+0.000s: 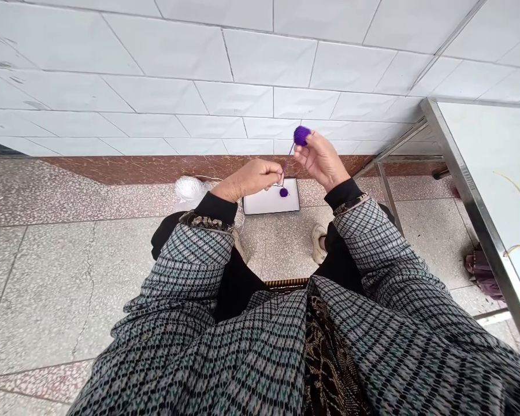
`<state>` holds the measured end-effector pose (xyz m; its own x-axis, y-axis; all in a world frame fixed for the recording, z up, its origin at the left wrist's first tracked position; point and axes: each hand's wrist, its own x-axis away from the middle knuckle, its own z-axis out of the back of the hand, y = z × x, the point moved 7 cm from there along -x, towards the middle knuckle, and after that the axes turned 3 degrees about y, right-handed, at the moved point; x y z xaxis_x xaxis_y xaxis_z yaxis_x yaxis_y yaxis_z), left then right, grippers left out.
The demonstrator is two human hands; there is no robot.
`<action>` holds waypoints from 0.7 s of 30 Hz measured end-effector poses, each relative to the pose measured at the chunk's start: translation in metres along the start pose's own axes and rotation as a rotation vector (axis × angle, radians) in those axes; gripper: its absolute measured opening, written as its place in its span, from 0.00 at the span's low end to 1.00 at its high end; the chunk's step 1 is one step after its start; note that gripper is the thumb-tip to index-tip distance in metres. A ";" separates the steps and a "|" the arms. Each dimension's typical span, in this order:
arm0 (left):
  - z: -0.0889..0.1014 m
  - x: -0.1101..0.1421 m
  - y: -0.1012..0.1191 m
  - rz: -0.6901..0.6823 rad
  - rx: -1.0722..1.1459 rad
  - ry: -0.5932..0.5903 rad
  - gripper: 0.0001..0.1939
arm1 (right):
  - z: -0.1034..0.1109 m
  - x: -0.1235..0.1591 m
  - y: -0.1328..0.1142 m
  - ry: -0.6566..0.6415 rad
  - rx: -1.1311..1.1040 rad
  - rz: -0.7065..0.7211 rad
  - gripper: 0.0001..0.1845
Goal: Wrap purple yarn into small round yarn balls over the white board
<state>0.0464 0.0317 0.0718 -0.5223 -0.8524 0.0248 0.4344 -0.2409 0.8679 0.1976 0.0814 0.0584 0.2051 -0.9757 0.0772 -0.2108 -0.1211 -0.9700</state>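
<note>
My right hand (319, 159) is raised in front of the wall, its fingertips pinching a small ball of purple yarn (302, 136). From that ball a purple strand (289, 156) runs down to my left hand (262, 177), whose thumb and fingers are closed on it. Just below the left hand a small round purple piece (283, 192) shows over a white box lid (264, 202) with a dark rim on the floor. Whether this piece hangs or rests in the lid I cannot tell. Something thin and dark by the left fingertips is too small to name.
Left of the lid sits a ball of white yarn (188, 189) in clear plastic. A metal-framed table (472, 190) with a yellow cord (517, 193) on it stands at the right. Ahead rises a white tiled wall (208, 98). Dark reddish cloth (485, 274) lies under the table.
</note>
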 end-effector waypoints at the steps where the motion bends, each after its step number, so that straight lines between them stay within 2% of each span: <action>1: -0.005 0.001 0.003 -0.022 -0.017 -0.023 0.08 | 0.001 0.000 0.007 0.016 0.069 -0.048 0.17; 3: -0.011 0.003 0.007 -0.051 -0.031 -0.042 0.07 | 0.001 0.004 0.020 -0.024 0.301 -0.157 0.14; 4: -0.012 0.003 0.007 -0.054 -0.030 -0.036 0.07 | -0.002 0.009 0.026 -0.109 0.423 -0.210 0.14; 6: -0.010 0.003 0.006 -0.039 -0.021 -0.019 0.07 | -0.011 0.024 0.033 -0.376 0.589 -0.290 0.14; 8: -0.009 0.002 0.004 -0.014 -0.003 -0.030 0.07 | -0.017 0.042 0.034 -0.623 0.562 -0.326 0.15; 10: -0.010 0.001 0.001 0.010 0.033 -0.062 0.06 | -0.018 0.051 0.026 -0.708 0.377 -0.303 0.15; 12: -0.013 -0.001 -0.003 0.033 0.099 -0.082 0.06 | -0.011 0.050 0.014 -0.645 0.150 -0.238 0.18; 15: -0.018 -0.003 -0.008 0.061 0.199 -0.057 0.08 | 0.001 0.042 -0.002 -0.470 -0.087 -0.117 0.25; 19: -0.022 -0.004 -0.013 0.100 0.257 0.012 0.10 | 0.014 0.033 -0.015 -0.196 -0.135 -0.017 0.27; 21: -0.026 -0.002 -0.013 0.112 0.251 -0.005 0.10 | 0.018 0.028 -0.014 -0.072 -0.095 0.006 0.24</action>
<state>0.0615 0.0244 0.0476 -0.4856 -0.8646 0.1292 0.2943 -0.0225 0.9555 0.2236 0.0596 0.0701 0.2713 -0.9611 0.0516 -0.3012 -0.1357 -0.9439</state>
